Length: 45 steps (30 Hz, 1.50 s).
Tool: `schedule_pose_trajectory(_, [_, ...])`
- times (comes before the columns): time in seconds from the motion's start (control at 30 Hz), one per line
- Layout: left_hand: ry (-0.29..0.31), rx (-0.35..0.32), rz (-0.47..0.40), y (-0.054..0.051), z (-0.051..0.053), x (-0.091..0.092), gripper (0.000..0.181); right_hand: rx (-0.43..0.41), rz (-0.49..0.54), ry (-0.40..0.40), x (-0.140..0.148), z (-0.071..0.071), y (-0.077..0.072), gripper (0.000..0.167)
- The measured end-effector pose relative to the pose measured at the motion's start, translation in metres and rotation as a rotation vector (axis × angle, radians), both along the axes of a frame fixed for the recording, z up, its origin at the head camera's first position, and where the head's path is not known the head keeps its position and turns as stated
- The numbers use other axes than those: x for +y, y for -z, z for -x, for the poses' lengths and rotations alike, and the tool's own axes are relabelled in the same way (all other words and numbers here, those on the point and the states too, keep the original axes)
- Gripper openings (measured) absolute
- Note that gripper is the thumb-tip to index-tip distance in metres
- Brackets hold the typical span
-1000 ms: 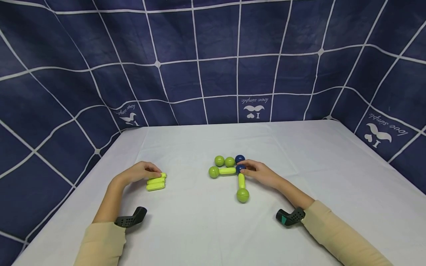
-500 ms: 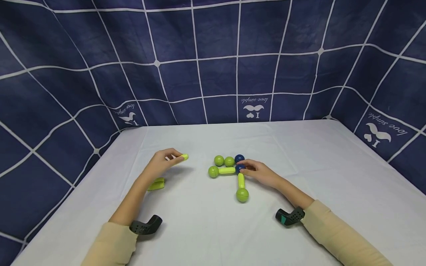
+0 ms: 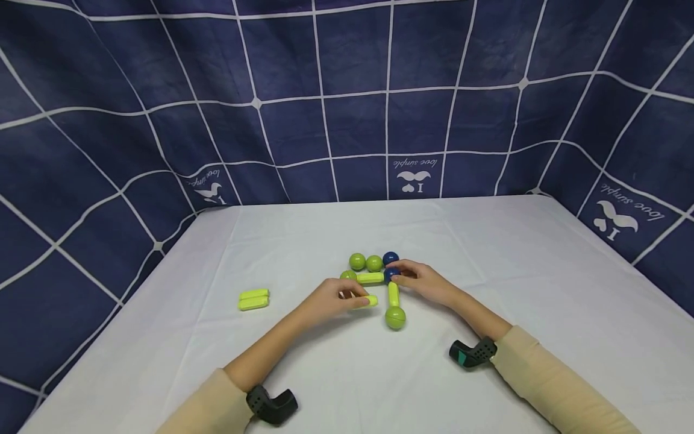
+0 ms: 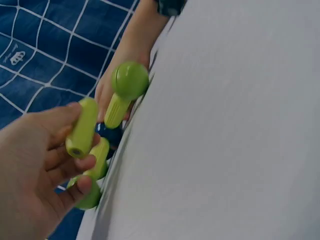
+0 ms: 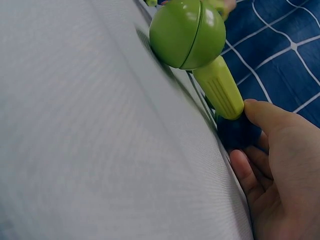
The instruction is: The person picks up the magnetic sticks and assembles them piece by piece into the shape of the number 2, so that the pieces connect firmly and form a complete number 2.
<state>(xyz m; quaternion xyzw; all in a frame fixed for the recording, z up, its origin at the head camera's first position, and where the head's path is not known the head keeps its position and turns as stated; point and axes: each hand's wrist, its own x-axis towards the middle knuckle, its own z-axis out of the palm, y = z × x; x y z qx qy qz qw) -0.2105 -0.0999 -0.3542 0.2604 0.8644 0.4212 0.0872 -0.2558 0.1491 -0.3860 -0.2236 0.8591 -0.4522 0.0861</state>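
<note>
My left hand (image 3: 332, 301) pinches a yellow-green rod (image 4: 83, 128) between thumb and fingers, held just above the table. An L-shaped build lies to its right: a blue ball (image 3: 391, 275) at the corner, one yellow-green rod (image 3: 371, 278) running left to a green ball (image 3: 348, 275), partly hidden by my left hand, and another rod (image 3: 393, 295) running toward me to a green ball (image 3: 396, 317). My right hand (image 3: 428, 282) holds the blue corner ball with thumb and fingers; the right wrist view shows the thumb near the rod's end.
Behind the build, two loose green balls (image 3: 357, 261) and a second blue ball (image 3: 390, 259) sit in a row. Two yellow-green rods (image 3: 253, 299) lie side by side at the left. A white cloth (image 3: 488, 241) covers the table, with a navy checked curtain (image 3: 352, 120) behind.
My left hand has lifted one rod from the pile at the left and carried it right, to the inside of the L-shaped build. The right hand stays on the blue ball.
</note>
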Motion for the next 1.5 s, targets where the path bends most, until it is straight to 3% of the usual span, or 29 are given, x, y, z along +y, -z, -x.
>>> schedule_pose_trajectory(0.13, [0.051, -0.011, 0.033, 0.011, -0.003, 0.004, 0.018, -0.003, 0.0, 0.002, -0.002, -0.003, -0.003, 0.041])
schedule_pose_trajectory(0.3, [0.14, 0.022, 0.032, 0.015, -0.002, 0.005, 0.015, 0.001, -0.008, -0.002, -0.006, -0.018, -0.023, 0.038])
schedule_pose_trajectory(0.5, [0.14, 0.028, 0.028, 0.014, -0.005, 0.008, 0.015, -0.001, -0.015, -0.01, -0.009, -0.026, -0.036, 0.038])
schedule_pose_trajectory(0.6, [0.118, 0.029, 0.025, 0.014, -0.008, 0.011, 0.015, 0.012, -0.002, -0.013, -0.008, -0.022, -0.032, 0.037])
schedule_pose_trajectory(0.8, [0.074, 0.03, 0.026, 0.014, -0.012, 0.018, 0.016, 0.021, -0.004, -0.01, -0.002, -0.002, -0.008, 0.039])
schedule_pose_trajectory(0.97, [0.057, 0.073, 0.05, 0.013, -0.013, 0.018, 0.016, 0.001, 0.022, -0.005, -0.001, 0.0, -0.002, 0.04])
schedule_pose_trajectory(1.07, [-0.019, 0.15, 0.043, 0.011, -0.008, 0.016, 0.017, -0.01, 0.022, -0.004, -0.001, 0.0, 0.0, 0.041])
schedule_pose_trajectory(1.2, [-0.208, 0.267, -0.044, 0.012, 0.009, 0.012, 0.014, -0.002, 0.009, -0.001, -0.002, -0.001, 0.001, 0.041])
schedule_pose_trajectory(1.3, [-0.334, 0.311, -0.118, 0.015, 0.025, 0.007, 0.012, 0.01, 0.005, 0.0, -0.002, -0.001, -0.001, 0.042])
schedule_pose_trajectory(1.37, [-0.391, 0.301, -0.149, 0.017, 0.034, 0.006, 0.014, 0.015, 0.001, -0.001, -0.002, -0.002, -0.001, 0.042])
schedule_pose_trajectory(1.5, [-0.456, 0.199, -0.206, 0.021, 0.049, 0.008, 0.021, 0.028, -0.014, -0.002, -0.004, -0.008, -0.011, 0.04])
